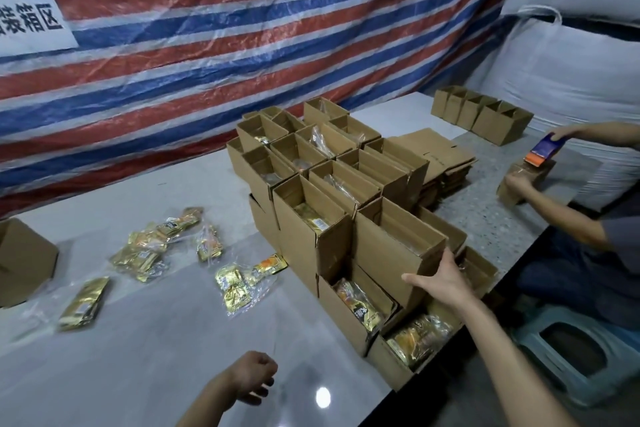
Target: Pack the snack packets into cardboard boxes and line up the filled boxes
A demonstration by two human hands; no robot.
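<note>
Cardboard box [391,246], open-topped, stands on the stacked boxes [301,156] right of centre. The right hand [441,282] lies spread against its near corner, thumb across the front. The left hand [254,374], loosely curled and empty, hovers at lower centre. Snack packets [145,253] lie scattered on the table [156,357] at left.

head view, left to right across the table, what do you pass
lone cardboard box at the left edge → single gold packet → heap of snack packets → wrapped packets → stack of open boxes → box under the other person's hands
</note>
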